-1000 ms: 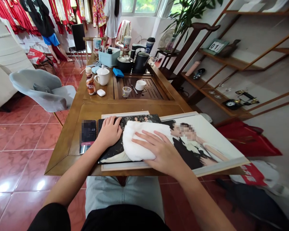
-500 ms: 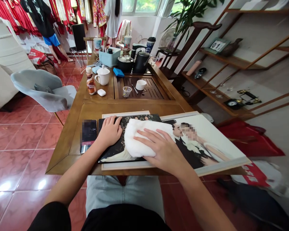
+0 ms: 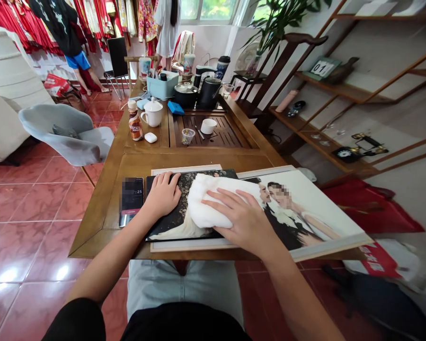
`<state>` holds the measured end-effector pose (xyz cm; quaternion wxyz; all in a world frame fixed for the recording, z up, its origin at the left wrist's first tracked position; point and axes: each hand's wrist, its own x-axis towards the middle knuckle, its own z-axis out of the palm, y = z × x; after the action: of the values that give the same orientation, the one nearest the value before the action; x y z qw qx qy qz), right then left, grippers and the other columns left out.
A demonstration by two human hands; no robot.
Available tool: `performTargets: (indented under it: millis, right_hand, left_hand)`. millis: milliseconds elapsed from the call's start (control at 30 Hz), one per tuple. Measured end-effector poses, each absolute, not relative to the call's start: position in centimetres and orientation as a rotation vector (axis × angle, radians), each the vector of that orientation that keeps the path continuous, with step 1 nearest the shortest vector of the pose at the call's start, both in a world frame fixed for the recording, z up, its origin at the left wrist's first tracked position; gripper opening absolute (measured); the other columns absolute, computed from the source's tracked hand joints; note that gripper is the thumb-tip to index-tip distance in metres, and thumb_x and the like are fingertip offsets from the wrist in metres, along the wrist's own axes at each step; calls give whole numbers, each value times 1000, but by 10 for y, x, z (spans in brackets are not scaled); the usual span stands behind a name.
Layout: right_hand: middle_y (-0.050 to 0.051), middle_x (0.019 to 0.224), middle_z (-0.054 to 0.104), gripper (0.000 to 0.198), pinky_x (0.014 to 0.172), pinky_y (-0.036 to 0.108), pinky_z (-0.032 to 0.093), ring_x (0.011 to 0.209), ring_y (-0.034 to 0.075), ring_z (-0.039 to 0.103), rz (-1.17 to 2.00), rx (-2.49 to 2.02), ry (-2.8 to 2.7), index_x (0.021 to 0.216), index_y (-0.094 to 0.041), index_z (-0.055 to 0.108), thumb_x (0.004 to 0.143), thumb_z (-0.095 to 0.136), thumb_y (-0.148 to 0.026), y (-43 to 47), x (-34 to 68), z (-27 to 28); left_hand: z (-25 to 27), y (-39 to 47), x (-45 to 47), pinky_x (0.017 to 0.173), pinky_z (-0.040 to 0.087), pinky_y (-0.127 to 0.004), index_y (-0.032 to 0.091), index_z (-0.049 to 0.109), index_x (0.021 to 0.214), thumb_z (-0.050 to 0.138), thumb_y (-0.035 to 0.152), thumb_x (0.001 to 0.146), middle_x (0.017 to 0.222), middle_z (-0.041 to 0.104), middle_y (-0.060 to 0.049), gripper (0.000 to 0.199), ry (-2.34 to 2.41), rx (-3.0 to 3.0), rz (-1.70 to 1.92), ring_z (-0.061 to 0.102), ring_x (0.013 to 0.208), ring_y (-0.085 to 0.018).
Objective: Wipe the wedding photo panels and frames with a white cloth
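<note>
A folded white cloth [image 3: 203, 203] lies on a dark photo panel [image 3: 172, 227] that shows a pale gown. Over the cloth, my right hand [image 3: 243, 215] lies flat with its fingers spread, pressing on it from above. My left hand [image 3: 165, 194] rests open on the panel's left part, fingers stretched out. Beneath the dark panel, and sticking out to the right, is a larger light-framed wedding photo [image 3: 312, 208] of a couple; the cloth and my right forearm cover some of it.
A phone [image 3: 131, 201] lies left of the panel on the wooden table [image 3: 99, 213]. Farther back stand a drink bottle [image 3: 135, 124], a lidded white cup [image 3: 152, 113], a small white bowl [image 3: 208, 126] and a black kettle [image 3: 210, 92]. A grey chair [image 3: 60, 123] is at the left.
My right hand and the white cloth have shifted slightly to the right across the panel. My left hand stays on the panel's left part.
</note>
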<state>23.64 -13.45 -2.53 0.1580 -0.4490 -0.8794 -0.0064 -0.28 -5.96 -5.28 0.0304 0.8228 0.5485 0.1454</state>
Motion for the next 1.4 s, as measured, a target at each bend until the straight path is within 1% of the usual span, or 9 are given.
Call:
performTargets:
  millis: [200,433,667,767,867,1000,1100,1267,1400]
  right_hand:
    - [3,149,60,52,114,51,25,137,29,52,19,-1125,-2600,136,-31,62,85,61,-28,-146,233,-24]
    - [5,149,60,51,113,52,29,137,30,53,-44,-1262,-2534,136,-29,63,85,61,-26,-142,244,-26]
    - [3,150,60,53,116,49,25,137,28,53,12,-1135,-2578,137,-31,62,84,63,-28,-151,239,-26]
    - [3,150,59,52,114,50,27,138,28,53,3,-1226,-2528,137,-30,62,85,62,-26,-146,245,-27]
    - [4,149,60,51,113,52,28,138,30,52,-22,-1289,-2497,136,-29,62,86,62,-26,-142,246,-27]
    - [4,149,60,51,116,51,25,138,29,52,65,-1131,-2575,136,-30,62,85,62,-30,-150,238,-26]
    - [4,150,59,51,117,50,25,139,28,52,127,-1077,-2609,136,-31,62,85,63,-31,-151,236,-24]
    - [6,147,61,50,115,52,28,138,29,53,48,-1221,-2544,134,-28,63,85,61,-25,-141,245,-23]
    - [7,148,61,51,115,54,27,138,31,52,72,-1168,-2568,135,-28,63,84,62,-27,-143,239,-24]
  left_hand:
    - [-54,-59,-3,121,34,-47,13,53,144,40,23,101,144,55,-17,46,1673,2529,488,48,139,-30]
    - [-52,-60,-2,121,34,-47,10,52,146,38,23,102,147,54,-18,48,1684,2534,442,48,138,-32]
    - [-52,-59,-3,123,32,-47,12,52,145,37,23,101,148,54,-17,47,1662,2515,471,46,142,-29]
    - [-51,-60,-4,125,29,-47,15,49,147,35,23,102,153,50,-14,48,1653,2493,460,42,145,-28]
    - [-51,-60,-4,127,27,-50,19,47,150,32,22,103,156,49,-9,49,1619,2495,449,40,148,-26]
    - [-53,-61,-4,127,23,-55,21,48,149,32,26,105,156,50,-7,47,1610,2509,444,39,149,-28]
    - [-53,-60,-4,127,25,-54,22,48,148,33,28,106,156,50,-6,46,1613,2509,453,40,148,-27]
    - [-51,-61,-4,126,27,-52,23,49,147,34,28,105,155,51,-7,45,1608,2500,454,43,146,-26]
    - [-52,-61,-4,126,27,-52,23,49,147,34,28,105,156,51,-7,45,1607,2505,462,43,146,-26]
